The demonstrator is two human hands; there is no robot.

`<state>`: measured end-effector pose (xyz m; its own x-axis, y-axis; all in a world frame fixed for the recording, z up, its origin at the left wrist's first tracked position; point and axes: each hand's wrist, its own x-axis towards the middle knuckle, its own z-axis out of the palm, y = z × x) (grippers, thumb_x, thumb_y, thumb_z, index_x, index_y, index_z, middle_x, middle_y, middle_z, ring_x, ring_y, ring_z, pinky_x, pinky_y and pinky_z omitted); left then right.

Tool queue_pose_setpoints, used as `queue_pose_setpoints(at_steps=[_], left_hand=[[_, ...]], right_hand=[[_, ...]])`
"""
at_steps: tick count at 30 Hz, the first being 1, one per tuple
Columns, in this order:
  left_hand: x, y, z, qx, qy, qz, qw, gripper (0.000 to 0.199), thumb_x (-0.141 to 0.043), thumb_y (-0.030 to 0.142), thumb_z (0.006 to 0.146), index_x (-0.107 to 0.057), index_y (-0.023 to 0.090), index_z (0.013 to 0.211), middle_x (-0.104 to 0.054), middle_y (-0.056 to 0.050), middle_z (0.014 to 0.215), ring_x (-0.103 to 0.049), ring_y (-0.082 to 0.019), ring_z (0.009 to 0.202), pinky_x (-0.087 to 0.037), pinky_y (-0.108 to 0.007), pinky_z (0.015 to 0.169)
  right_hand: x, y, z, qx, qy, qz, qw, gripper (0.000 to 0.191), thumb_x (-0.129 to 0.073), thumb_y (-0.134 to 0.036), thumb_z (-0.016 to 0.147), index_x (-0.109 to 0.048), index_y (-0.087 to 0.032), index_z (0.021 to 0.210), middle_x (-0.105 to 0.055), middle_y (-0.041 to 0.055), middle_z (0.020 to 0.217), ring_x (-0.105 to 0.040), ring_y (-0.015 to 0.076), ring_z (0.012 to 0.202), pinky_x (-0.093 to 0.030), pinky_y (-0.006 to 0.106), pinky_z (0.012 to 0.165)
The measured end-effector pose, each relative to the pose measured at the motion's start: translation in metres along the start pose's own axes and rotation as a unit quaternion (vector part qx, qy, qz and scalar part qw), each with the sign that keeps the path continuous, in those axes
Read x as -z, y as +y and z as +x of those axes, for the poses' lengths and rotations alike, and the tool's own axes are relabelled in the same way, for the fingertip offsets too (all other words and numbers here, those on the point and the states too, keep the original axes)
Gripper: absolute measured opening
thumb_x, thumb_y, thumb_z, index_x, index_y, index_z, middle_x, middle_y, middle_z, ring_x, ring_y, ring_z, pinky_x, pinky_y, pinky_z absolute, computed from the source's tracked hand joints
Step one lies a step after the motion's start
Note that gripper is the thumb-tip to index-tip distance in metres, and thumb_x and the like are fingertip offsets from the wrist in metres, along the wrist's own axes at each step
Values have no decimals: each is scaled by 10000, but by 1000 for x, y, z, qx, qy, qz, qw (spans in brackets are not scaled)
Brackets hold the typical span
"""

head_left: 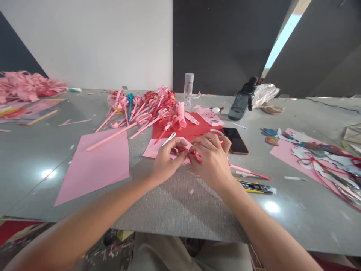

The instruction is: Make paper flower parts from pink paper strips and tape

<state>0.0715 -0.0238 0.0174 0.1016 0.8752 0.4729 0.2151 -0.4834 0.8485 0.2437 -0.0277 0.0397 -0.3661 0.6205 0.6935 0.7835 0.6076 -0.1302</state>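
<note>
One red strip [198, 157] is pinched by curled left hand [168, 159] and right hand [212, 161].
Beyond them, rightward, a phone [236, 141] and bottle [238, 106], contents unclear, are seen.

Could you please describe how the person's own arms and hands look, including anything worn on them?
The left hand and right hand are both bare, without gloves. The forearms show no sleeves, and no watch or bracelet is visible. I cannot make out any rings or markings.
</note>
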Motion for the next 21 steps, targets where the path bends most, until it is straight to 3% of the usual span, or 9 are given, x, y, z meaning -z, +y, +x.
queue_pose_setpoints(at_steps=[12,21], left_hand=[[2,-8,1,-56,6,31,998,199,-618,68,874,-636,212,1011,-688,-8,989,-633,-132,877,-486,-270,793],[2,-4,-1,-62,-5,33,998,182,-620,80,885,-634,206,1017,-690,-13,1000,-644,-143,909,-473,-280,808]], right_hand=[[-2,2,-2,-1,1,-4,1000,59,-697,-232,920,-751,-254,909,-783,-8,1127,-599,267,1146,-234,503,1077],[-3,2,1,7,7,5,1000,76,-711,-191,892,-714,-233,828,-787,-22,1073,-622,257,1122,-233,492,1081]])
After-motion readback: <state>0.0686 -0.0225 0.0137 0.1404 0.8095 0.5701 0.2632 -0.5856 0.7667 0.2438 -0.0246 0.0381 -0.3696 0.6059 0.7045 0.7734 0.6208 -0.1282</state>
